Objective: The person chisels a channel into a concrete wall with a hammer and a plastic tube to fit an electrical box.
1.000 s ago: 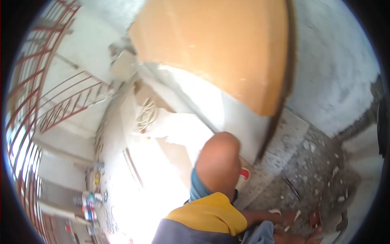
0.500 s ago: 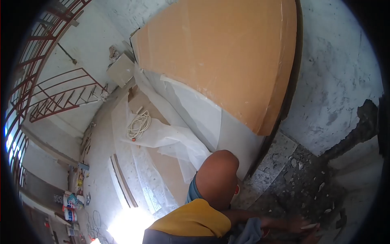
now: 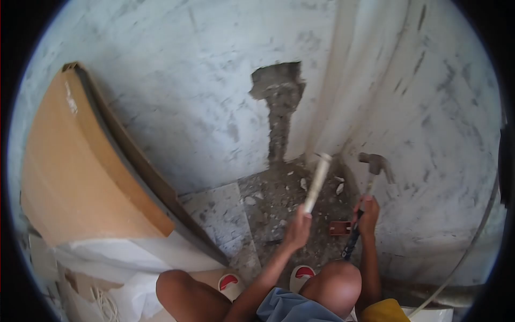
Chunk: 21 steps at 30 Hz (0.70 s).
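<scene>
My left hand [image 3: 298, 232] is closed around the lower end of a pale, whitish rod [image 3: 318, 182], which slants up over the rubble; its exact kind I cannot make out. In my right hand [image 3: 368, 213] is a claw hammer [image 3: 377, 163], gripped partway along its shaft, head up near the right wall. Its dark grip [image 3: 351, 242] extends below the hand. Between both hands, a small reddish-brown box [image 3: 340, 228] lies on the floor. Ahead is a chiselled recess [image 3: 280, 99] in the wall, running down as a channel to the floor.
A large cardboard-covered panel [image 3: 80, 177] leans at the left. Broken floor with debris [image 3: 273, 209] borders a grey tile [image 3: 220, 214]. White sheeting and a coiled cable [image 3: 104, 306] lie lower left. A hose or cable [image 3: 461, 263] runs along the right wall.
My view has swung right, from the panel and room to the wall corner. My hands, low and blurred before, are now raised in front of me, with the hammer and rod plainly visible.
</scene>
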Available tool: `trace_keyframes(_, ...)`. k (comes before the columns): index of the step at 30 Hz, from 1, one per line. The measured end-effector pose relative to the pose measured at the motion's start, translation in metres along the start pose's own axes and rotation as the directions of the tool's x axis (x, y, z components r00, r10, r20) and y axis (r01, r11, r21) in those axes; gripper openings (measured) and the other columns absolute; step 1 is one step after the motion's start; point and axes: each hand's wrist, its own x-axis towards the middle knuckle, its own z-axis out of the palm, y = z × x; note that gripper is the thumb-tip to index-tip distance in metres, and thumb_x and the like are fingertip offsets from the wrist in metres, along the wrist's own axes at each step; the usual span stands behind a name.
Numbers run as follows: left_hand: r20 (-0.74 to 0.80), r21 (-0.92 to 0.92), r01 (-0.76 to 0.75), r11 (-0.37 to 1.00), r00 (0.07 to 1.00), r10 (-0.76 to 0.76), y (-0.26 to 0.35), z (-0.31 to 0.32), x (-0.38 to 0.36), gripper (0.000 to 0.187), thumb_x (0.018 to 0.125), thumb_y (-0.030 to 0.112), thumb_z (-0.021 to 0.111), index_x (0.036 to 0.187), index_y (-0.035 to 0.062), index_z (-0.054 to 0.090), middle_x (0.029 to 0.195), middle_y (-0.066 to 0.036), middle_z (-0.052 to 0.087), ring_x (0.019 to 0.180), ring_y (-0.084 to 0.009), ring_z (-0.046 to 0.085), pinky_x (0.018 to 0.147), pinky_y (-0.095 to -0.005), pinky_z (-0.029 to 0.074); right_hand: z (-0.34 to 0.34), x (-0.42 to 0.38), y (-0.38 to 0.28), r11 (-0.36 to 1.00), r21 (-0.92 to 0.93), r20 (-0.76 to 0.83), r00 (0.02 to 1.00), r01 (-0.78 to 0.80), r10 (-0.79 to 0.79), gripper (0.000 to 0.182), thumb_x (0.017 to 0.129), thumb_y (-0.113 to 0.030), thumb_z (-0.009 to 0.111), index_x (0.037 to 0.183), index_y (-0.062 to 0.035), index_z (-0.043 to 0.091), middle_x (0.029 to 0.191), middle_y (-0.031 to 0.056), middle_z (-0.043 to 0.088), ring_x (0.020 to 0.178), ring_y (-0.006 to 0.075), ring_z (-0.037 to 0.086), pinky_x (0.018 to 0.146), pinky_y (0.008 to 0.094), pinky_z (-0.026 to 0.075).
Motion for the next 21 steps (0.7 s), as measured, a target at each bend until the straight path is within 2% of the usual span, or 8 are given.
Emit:
trace_keyframes(2, -0.096, 0.043, -0.192, 0.980, 0.976, 0.196, 0.028, -0.031, 0.017, 0.045, 0.103, 0.032, 0.045, 0.139, 0.0053, 0.044, 0.095, -0.027, 0.065, 0.088, -0.0464, 0.064, 0.072, -0.0511, 0.049, 0.012, -0.006, -0.026, 0.996, -0.054, 0.122, 0.990, -0.070, 0.076, 0.047, 0.102, -0.046, 0.048, 0.104, 0.0009, 0.054, 0.065, 0.0064, 0.054, 0.041, 0.0122, 0.045, 0.036, 0.0256, 0.037)
trace_keyframes(3, -0.110, 0.029, -0.144, 0.989, 0.983, 0.146, 0.053, -0.048, 0.020, 0.044, 0.103, 0.031, 0.044, 0.140, 0.0051, 0.044, 0.094, -0.026, 0.065, 0.086, -0.0458, 0.064, 0.072, -0.0504, 0.049, 0.021, -0.006, -0.048, 0.996, -0.058, 0.112, 0.991, -0.063, 0.069, 0.047, 0.102, -0.046, 0.048, 0.104, 0.0009, 0.054, 0.065, 0.0064, 0.054, 0.041, 0.0122, 0.045, 0.036, 0.0256, 0.037)
trace_keyframes(6, -0.226, 0.065, -0.162, 0.985, 0.959, 0.173, 0.077, -0.076, 0.040, 0.043, 0.105, 0.029, 0.042, 0.140, 0.0039, 0.044, 0.093, -0.025, 0.064, 0.083, -0.0445, 0.064, 0.073, -0.0491, 0.049, 0.059, 0.003, -0.112, 0.992, -0.003, 0.234, 0.965, 0.126, -0.122, 0.045, 0.102, -0.047, 0.045, 0.100, -0.0023, 0.053, 0.064, 0.0047, 0.052, 0.042, 0.0121, 0.046, 0.039, 0.0264, 0.038)
trace_keyframes(9, -0.347, 0.150, -0.258, 0.954, 0.890, 0.295, 0.097, -0.095, 0.051, 0.044, 0.105, 0.029, 0.041, 0.139, 0.0026, 0.044, 0.092, -0.025, 0.064, 0.083, -0.0441, 0.064, 0.073, -0.0489, 0.049, 0.084, 0.010, -0.123, 0.913, 0.051, 0.106, 0.906, 0.406, -0.409, 0.048, 0.102, -0.049, 0.043, 0.099, -0.0021, 0.053, 0.063, 0.0035, 0.051, 0.046, 0.0110, 0.047, 0.042, 0.0250, 0.038)
trace_keyframes(11, -0.377, 0.166, -0.289, 0.943, 0.865, 0.332, 0.110, -0.103, 0.052, 0.044, 0.105, 0.030, 0.041, 0.139, 0.0021, 0.044, 0.091, -0.025, 0.065, 0.084, -0.0443, 0.064, 0.073, -0.0494, 0.049, 0.087, 0.019, -0.094, 0.840, -0.024, 0.303, 0.804, 0.543, -0.511, 0.052, 0.102, -0.051, 0.041, 0.101, -0.0010, 0.054, 0.063, 0.0030, 0.050, 0.048, 0.0096, 0.047, 0.044, 0.0240, 0.037)
trace_keyframes(17, -0.371, 0.162, -0.237, 0.958, 0.885, 0.282, 0.129, -0.122, 0.069, 0.043, 0.106, 0.031, 0.039, 0.139, 0.0050, 0.046, 0.090, -0.025, 0.065, 0.086, -0.0469, 0.063, 0.073, -0.0514, 0.048, 0.122, 0.021, -0.126, 0.861, -0.111, 0.341, 0.832, 0.497, -0.437, 0.056, 0.102, -0.052, 0.041, 0.099, 0.0019, 0.056, 0.058, 0.0004, 0.050, 0.047, 0.0077, 0.046, 0.044, 0.0251, 0.035)
trace_keyframes(19, -0.363, 0.085, -0.211, 0.974, 0.904, 0.228, 0.120, -0.123, 0.082, 0.047, 0.106, 0.039, 0.037, 0.138, 0.0058, 0.049, 0.084, -0.017, 0.059, 0.078, -0.0316, 0.059, 0.075, -0.0423, 0.047, 0.126, 0.022, -0.133, 0.824, -0.141, 0.348, 0.806, 0.549, -0.478, 0.055, 0.103, -0.051, 0.042, 0.098, 0.0022, 0.056, 0.058, 0.0002, 0.050, 0.048, 0.0078, 0.046, 0.044, 0.0252, 0.035)
trace_keyframes(21, -0.381, 0.087, -0.246, 0.965, 0.887, 0.261, 0.116, -0.124, 0.086, 0.047, 0.106, 0.039, 0.037, 0.138, 0.0058, 0.049, 0.083, -0.017, 0.059, 0.078, -0.0323, 0.059, 0.075, -0.0426, 0.047, 0.131, 0.026, -0.140, 0.790, -0.169, 0.358, 0.783, 0.590, -0.508, 0.054, 0.103, -0.050, 0.042, 0.099, 0.0020, 0.056, 0.058, 0.0001, 0.051, 0.048, 0.0079, 0.047, 0.044, 0.0251, 0.035)
